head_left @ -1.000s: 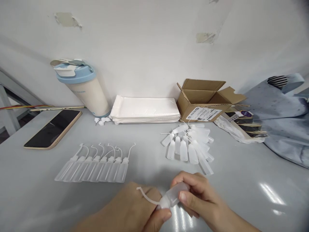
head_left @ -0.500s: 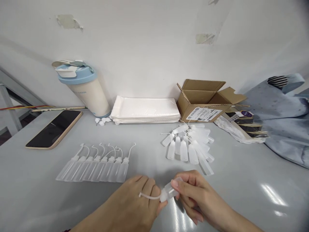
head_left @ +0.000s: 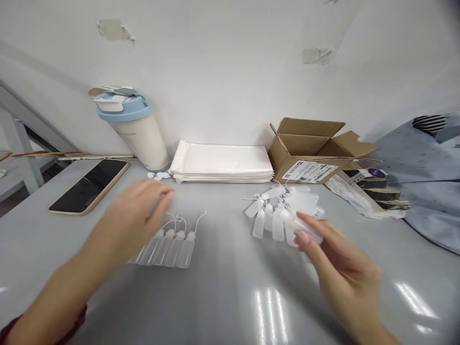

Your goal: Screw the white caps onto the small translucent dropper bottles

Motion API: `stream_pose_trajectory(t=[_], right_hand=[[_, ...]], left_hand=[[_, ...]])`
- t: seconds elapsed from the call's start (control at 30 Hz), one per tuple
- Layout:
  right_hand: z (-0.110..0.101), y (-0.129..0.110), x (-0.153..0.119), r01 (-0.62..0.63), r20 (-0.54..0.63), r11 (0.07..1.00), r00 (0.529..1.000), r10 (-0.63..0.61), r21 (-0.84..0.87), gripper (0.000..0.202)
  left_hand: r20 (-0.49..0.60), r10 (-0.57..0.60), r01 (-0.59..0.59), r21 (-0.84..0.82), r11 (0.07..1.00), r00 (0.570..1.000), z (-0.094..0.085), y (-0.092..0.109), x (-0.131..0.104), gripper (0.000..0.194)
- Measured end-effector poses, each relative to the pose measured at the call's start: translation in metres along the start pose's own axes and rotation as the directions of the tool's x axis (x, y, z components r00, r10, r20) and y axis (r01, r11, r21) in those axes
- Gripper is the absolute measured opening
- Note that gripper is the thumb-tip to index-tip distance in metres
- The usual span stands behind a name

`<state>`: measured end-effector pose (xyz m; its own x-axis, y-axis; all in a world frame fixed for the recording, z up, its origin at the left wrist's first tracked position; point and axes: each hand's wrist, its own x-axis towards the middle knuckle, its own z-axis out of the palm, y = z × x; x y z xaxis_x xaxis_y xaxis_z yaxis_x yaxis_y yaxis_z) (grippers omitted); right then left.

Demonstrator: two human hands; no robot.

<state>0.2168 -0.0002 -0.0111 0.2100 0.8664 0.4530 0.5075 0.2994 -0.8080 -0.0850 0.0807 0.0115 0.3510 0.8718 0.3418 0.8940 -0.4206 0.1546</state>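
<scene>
The left hand (head_left: 138,211), blurred, hovers over the row of capped bottles (head_left: 168,244) at centre left of the surface (head_left: 223,287); I cannot tell how its fingers sit. The right hand (head_left: 338,261), lower right, has its fingers pinched on a small bottle (head_left: 305,229) beside the loose bottle pile (head_left: 276,211).

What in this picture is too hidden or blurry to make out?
- Left hand: motion blur hides whether its fingertips pinch anything.
- Row of long-nozzle bottles: the left hand and forearm cover its left part, so no count is possible.
- Right hand: it holds a small clear bottle, whose tip blends into the loose bottle pile.
- Cardboard box: label print too small; inside unseen.
</scene>
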Motion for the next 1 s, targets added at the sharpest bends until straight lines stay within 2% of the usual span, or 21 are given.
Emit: stream_pose_trajectory(t=[0.07, 0.17, 0.3, 0.4, 0.5, 0.67, 0.83, 1.0], right_hand=[[-0.002, 0.008, 0.008, 0.067, -0.050, 0.978, 0.996, -0.079, -0.196, 0.029], [-0.002, 0.022, 0.017, 0.056, -0.062, 0.932, 0.995, -0.084, -0.357, 0.033], [0.000, 0.039, 0.021, 0.143, -0.019, 0.867, 0.985, -0.173, -0.477, 0.039], [0.004, 0.040, 0.020, 0.238, -0.004, 0.827, 0.960, -0.279, -0.510, 0.042], [0.007, 0.030, 0.014, 0.341, 0.031, 0.818, 0.929, -0.369, -0.464, 0.046], [0.014, 0.015, 0.002, 0.422, 0.109, 0.852, 0.906, -0.409, -0.311, 0.046], [0.017, 0.012, -0.004, 0.447, 0.150, 0.868, 0.894, -0.423, -0.218, 0.050], [0.017, 0.013, -0.006, 0.470, 0.169, 0.868, 0.879, -0.445, -0.159, 0.055]], left_hand=[[-0.033, -0.078, 0.079, 0.040, 0.996, 0.996, -0.002, -0.028, 0.005, 0.029], [-0.038, -0.117, 0.119, 0.072, 0.990, 0.992, 0.004, -0.062, 0.009, 0.041], [-0.028, -0.074, 0.076, 0.093, 0.993, 0.997, 0.021, -0.078, 0.011, 0.044], [-0.007, -0.046, 0.046, 0.108, 0.993, 0.999, 0.033, -0.080, 0.010, 0.047], [0.027, -0.035, 0.031, 0.122, 0.992, 0.999, 0.041, -0.082, 0.009, 0.044], [0.041, -0.044, 0.039, 0.125, 0.991, 0.998, 0.046, -0.087, 0.011, 0.030], [0.036, -0.081, 0.078, 0.083, 0.993, 0.996, 0.041, -0.078, 0.015, 0.031], [0.004, -0.180, 0.180, -0.034, 0.983, 0.984, 0.022, -0.053, 0.016, 0.031]])
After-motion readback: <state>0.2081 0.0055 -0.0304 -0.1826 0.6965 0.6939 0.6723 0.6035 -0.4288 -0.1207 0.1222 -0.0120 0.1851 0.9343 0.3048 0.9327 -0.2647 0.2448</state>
